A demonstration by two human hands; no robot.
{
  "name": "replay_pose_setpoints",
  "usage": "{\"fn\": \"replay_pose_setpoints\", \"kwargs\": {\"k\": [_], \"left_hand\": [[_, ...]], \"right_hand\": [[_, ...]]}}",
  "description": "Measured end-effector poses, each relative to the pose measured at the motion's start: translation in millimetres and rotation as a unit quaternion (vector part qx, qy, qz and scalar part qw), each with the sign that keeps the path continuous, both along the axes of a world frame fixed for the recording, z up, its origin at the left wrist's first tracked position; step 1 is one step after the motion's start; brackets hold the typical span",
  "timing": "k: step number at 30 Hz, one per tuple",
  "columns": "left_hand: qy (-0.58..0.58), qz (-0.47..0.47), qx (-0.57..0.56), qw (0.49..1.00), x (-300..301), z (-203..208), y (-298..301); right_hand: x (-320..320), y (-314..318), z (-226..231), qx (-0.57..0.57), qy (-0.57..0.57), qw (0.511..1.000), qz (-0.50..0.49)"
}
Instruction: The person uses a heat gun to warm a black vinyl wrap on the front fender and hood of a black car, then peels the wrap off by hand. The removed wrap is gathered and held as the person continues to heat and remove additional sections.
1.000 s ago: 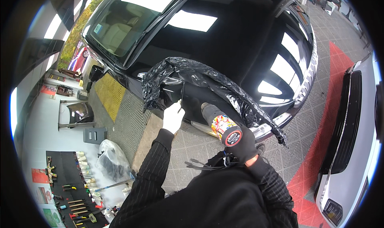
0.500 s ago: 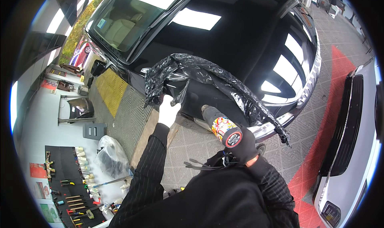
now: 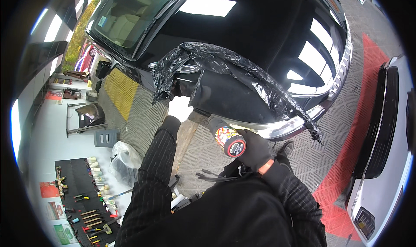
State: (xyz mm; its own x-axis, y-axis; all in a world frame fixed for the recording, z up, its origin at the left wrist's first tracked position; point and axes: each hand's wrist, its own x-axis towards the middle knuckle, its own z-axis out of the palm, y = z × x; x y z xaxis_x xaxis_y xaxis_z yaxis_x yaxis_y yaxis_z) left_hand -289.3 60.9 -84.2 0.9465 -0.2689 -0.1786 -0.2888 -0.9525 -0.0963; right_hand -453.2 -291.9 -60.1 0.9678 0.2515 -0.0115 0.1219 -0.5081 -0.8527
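A glossy black car (image 3: 242, 34) stands in front of me. Crumpled, shiny black film (image 3: 216, 58) drapes over its near fender in a long arch, the right end hanging past the headlight (image 3: 277, 129). In a white glove, my left hand (image 3: 180, 108) is closed at the fender's lower edge, where a strip of the film runs down into its fingers. My black-gloved right hand (image 3: 255, 151) is wrapped round a heat gun (image 3: 227, 138) with a colourful patterned body and a small round display. Its nozzle points toward the fender, just right of my left hand.
On the right stands a white car front (image 3: 390, 147) beside a red floor strip (image 3: 368, 104). Grey floor tiles (image 3: 208, 160) lie below. At left are a tool board (image 3: 86, 195), a plastic-wrapped item (image 3: 125, 162) and a grey box (image 3: 106, 138). Dark cables (image 3: 216, 176) hang at my waist.
The heat gun has moved left and nearer to me, closer to my left hand. My left hand sits lower on the fender, fingers still closed. The view has shifted slightly.
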Motion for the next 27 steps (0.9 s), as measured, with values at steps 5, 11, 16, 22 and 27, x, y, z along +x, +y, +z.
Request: {"fn": "replay_pose_setpoints", "kwargs": {"k": [5, 11, 16, 22, 27], "left_hand": [[0.007, 0.017, -0.156, 0.988, -12, -19, 6], [-0.022, 0.009, -0.148, 0.989, -21, -18, -3], [0.057, 0.002, -0.184, 0.981, -19, -5, -9], [0.139, -0.003, -0.254, 0.957, -15, 18, -19], [0.265, 0.096, -0.28, 0.918, -12, 34, -29]], "right_hand": [[2, 20, -4, 0.022, 0.026, 0.999, -0.013], [-3, 27, -8, 0.01, 0.055, 0.998, 0.013], [-8, 22, -7, 0.001, 0.05, 0.999, 0.011], [-9, 13, -7, 0.007, 0.033, 0.999, 0.001], [-12, -3, 1, 0.007, 0.029, 0.999, -0.018]]}}
